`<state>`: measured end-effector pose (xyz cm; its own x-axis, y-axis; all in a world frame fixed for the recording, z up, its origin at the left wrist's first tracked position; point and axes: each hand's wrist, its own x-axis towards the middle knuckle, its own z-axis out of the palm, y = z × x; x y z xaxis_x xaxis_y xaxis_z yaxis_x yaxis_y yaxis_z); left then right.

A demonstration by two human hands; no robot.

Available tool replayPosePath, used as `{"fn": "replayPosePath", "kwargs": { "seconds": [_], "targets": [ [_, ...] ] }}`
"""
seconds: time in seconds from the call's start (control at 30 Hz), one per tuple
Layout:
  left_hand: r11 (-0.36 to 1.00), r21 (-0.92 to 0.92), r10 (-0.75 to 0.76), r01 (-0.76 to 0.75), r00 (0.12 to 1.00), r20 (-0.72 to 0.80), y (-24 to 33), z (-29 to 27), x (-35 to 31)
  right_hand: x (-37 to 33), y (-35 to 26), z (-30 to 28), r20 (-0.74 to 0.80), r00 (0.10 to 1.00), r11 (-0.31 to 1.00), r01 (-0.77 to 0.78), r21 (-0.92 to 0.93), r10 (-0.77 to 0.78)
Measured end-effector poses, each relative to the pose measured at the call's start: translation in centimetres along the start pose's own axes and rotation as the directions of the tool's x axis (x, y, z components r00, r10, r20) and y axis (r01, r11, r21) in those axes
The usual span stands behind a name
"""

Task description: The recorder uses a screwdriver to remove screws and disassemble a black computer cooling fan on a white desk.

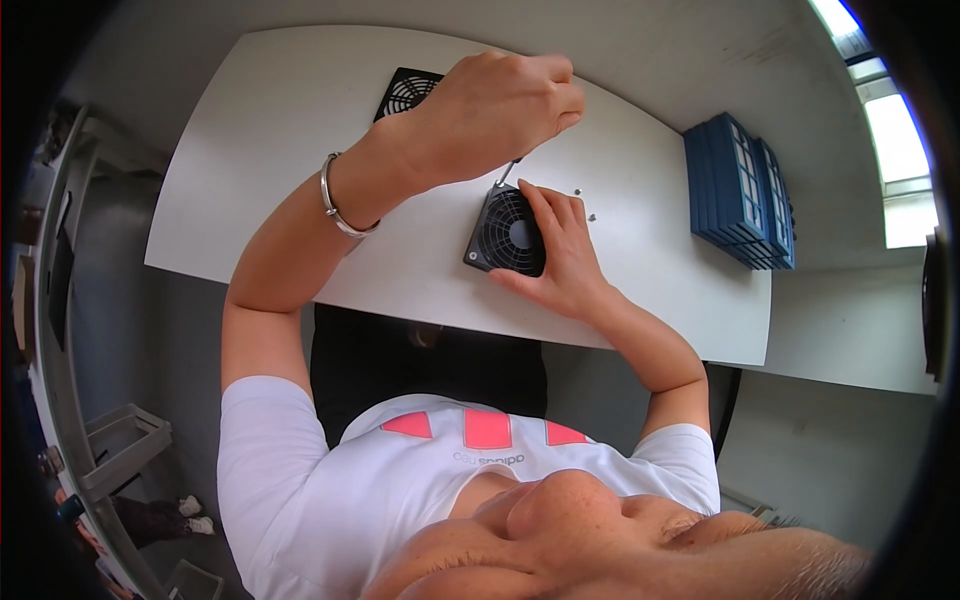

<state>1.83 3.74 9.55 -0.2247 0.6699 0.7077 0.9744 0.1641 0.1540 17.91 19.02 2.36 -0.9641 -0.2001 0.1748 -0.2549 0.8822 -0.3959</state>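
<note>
A square black fan [490,240] with a round wire guard lies on the white table. My right hand [565,250] grips it, thumb along the near edge and fingers over the far right side. Above its far corner, my left hand [500,105] is closed around a screwdriver [507,173]. The thin metal shaft slants down to the corner; the handle is hidden in my fist. A silver screw head shows at the fan's near left corner. Two small screws [592,217] lie just right of my right hand. Behind my left wrist, a black fan grille [405,92] is partly covered.
Several blue baskets [735,190] stand together at the table's right end, by the wall. The white table [230,200] ends in a curved near edge before my body. Shelving [75,300] stands at far left, with a person's shoes [200,524] low beside it.
</note>
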Motion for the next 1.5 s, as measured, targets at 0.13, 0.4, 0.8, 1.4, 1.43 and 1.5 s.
{"fn": "replayPosePath", "kwargs": {
  "seconds": [0.13,0.4,0.8,1.4,1.43,1.5],
  "targets": [
    [0.989,-0.147,0.033,-0.021,0.996,0.084,0.4,-0.8,-0.1,0.0,0.0,0.0,-0.003,1.0,1.0,-0.002,0.012,0.002],
    [0.921,-0.28,-0.122,0.271,0.883,0.452,0.2,-3.9,0.7,-0.1,0.2,0.1,-0.003,1.0,1.0,-0.005,0.007,0.005],
    [0.999,-0.025,-0.019,0.022,0.994,0.104,-0.2,-1.8,0.4,-0.1,0.1,0.0,-0.008,1.0,1.0,-0.012,0.006,0.012],
    [0.995,-0.074,-0.048,0.062,0.982,0.185,0.6,-2.7,0.6,0.0,0.2,0.2,0.001,1.0,0.998,-0.01,0.059,0.01],
    [0.995,-0.075,-0.045,0.061,0.979,0.199,0.7,-2.7,0.8,0.0,0.2,0.2,-0.003,1.0,0.997,-0.016,0.072,0.016],
    [0.992,-0.072,-0.086,0.1,0.981,0.172,0.8,-2.5,1.3,0.0,0.4,0.1,-0.039,0.999,0.997,0.007,0.078,-0.004]
  ]
}}
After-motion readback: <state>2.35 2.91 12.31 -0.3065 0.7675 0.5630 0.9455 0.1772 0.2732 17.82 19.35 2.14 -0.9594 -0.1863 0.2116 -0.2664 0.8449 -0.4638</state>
